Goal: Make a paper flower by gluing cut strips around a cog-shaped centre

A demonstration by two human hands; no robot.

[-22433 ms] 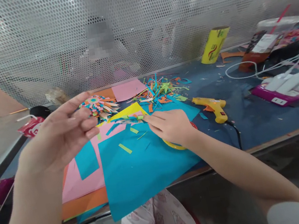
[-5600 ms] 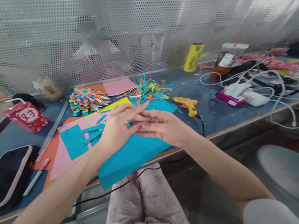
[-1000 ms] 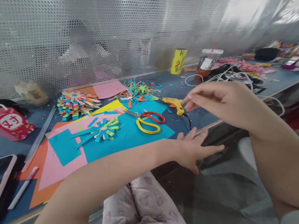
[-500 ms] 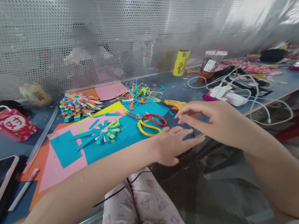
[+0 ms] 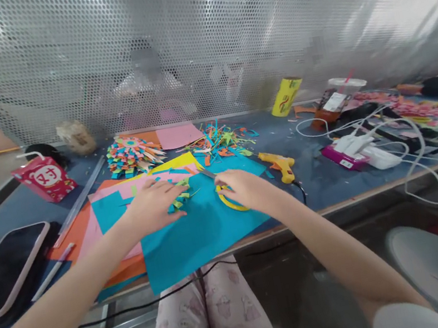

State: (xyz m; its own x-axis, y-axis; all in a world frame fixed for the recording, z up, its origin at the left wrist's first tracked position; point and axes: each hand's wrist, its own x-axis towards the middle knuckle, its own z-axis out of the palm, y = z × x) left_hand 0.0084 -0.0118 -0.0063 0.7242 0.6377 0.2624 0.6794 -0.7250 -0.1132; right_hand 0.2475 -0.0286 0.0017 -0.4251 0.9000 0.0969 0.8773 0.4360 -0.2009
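Observation:
My left hand lies over a flower of cut blue and green paper strips, its fingers spread and hiding most of it. My right hand is on the scissors, fingers curled at the handles. One yellow loop shows below the fingers, and the blades point up and left. Both rest above a large blue paper sheet, whose front corner hangs past the table edge. Pink paper and orange paper lie under and left of it.
A yellow glue gun lies right of my right hand. Behind are a fringed paper ball and a pile of paper scraps. A phone and red drink carton are left; a power strip with white cables is right.
Both hands have moved left and apart from near the glue gun. The left now covers the strip flower, and the right has reached the scissors. The view has shifted slightly.

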